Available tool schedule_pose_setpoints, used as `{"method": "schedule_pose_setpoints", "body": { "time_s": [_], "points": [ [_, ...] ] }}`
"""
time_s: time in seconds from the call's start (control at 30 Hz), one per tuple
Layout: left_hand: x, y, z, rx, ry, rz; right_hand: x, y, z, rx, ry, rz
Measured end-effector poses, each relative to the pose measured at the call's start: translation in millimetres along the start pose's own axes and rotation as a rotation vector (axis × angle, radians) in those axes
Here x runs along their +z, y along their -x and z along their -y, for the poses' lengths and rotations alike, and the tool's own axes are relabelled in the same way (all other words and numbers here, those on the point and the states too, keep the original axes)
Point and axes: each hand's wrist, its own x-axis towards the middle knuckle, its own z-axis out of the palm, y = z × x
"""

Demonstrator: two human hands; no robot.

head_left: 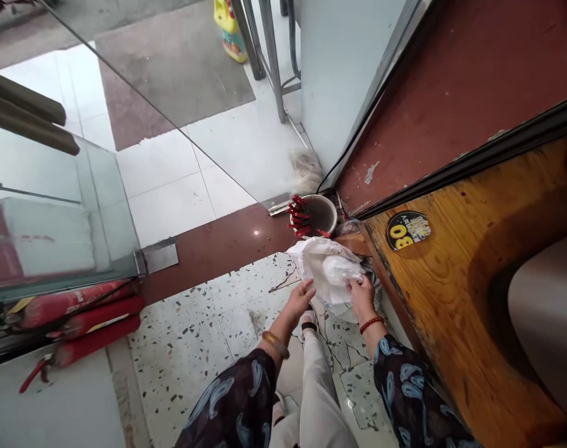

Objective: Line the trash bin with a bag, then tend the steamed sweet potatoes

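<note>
My right hand (363,297) is closed on a crumpled, translucent piece of white plastic bag (342,270). This bunched plastic lies over the mouth of a larger white plastic bag (306,255), which spreads open below it. My left hand (302,300) is at the near left edge of the larger bag, fingers stretched out and nothing visible in them; whether they touch the plastic I cannot tell. Just beyond the bags stands a round white-rimmed bucket (333,208) with red-ended sticks (300,214) leaning inside. What lies inside the larger bag is hidden.
A wooden table (451,298) with a round cutout and metal vessel borders the right. Red fire extinguishers (101,317) lie at the left beside a glass door (54,205). Beyond the brown threshold (218,246) are white tiles, a metal stand (271,62) and a yellow jug (229,31).
</note>
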Motion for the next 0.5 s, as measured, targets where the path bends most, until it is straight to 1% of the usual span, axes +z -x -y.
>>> {"method": "schedule_pose_setpoints", "body": {
  "time_s": [0.1, 0.17, 0.23, 0.33, 0.5],
  "points": [
    [5, 36, -19, -0.01, 0.046, 0.057, -7, -6, 8, -0.085, 0.141, -0.016],
    [6, 58, -34, 0.001, 0.069, 0.1, -8, -5, 12, -0.167, 0.23, 0.047],
    [7, 73, -49, 0.016, 0.043, 0.14, -9, 1, 15, -0.241, 0.303, 0.154],
    [6, 83, -65, 0.019, -0.009, 0.154, -11, 14, 22, -0.302, 0.386, 0.29],
    [4, 91, -77, 0.011, -0.034, 0.113, -18, 36, 39, -0.402, 0.434, 0.361]
  ]
}}
